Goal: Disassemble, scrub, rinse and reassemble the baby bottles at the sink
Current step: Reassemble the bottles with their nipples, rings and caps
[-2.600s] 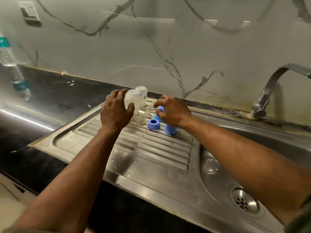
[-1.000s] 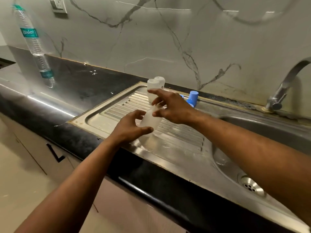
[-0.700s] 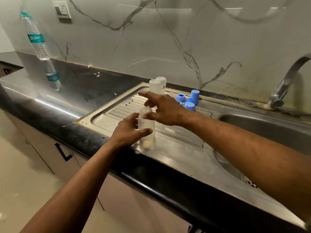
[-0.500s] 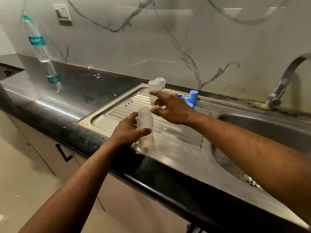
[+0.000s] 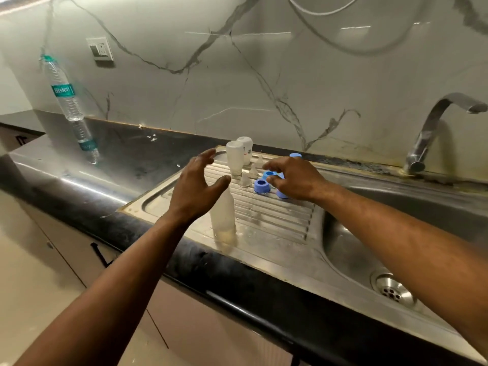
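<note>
A water bottle [image 5: 69, 101] stood at far left on the dark surface [image 5: 126, 157]. Left hand [image 5: 194, 192] hovered with fingers spread, holding nothing, just beside an upright frosted bottle body [image 5: 223, 215] on the drainboard [image 5: 277, 217]. Behind stood two inverted bottle bodies [image 5: 235, 158] and clear nipples [image 5: 245, 179]. Right hand [image 5: 295, 178], fingers loosely curled and empty, reached over blue collar rings [image 5: 262, 185]. Faucet [image 5: 433, 133] at far right.

A frosted, capless baby bottle [image 5: 223, 215] stands upright on the ridged steel drainboard [image 5: 277, 217]. Behind it stand two more frosted bottles [image 5: 235, 158], three clear teats [image 5: 245, 178] and several blue collars and caps [image 5: 262, 185].
</note>
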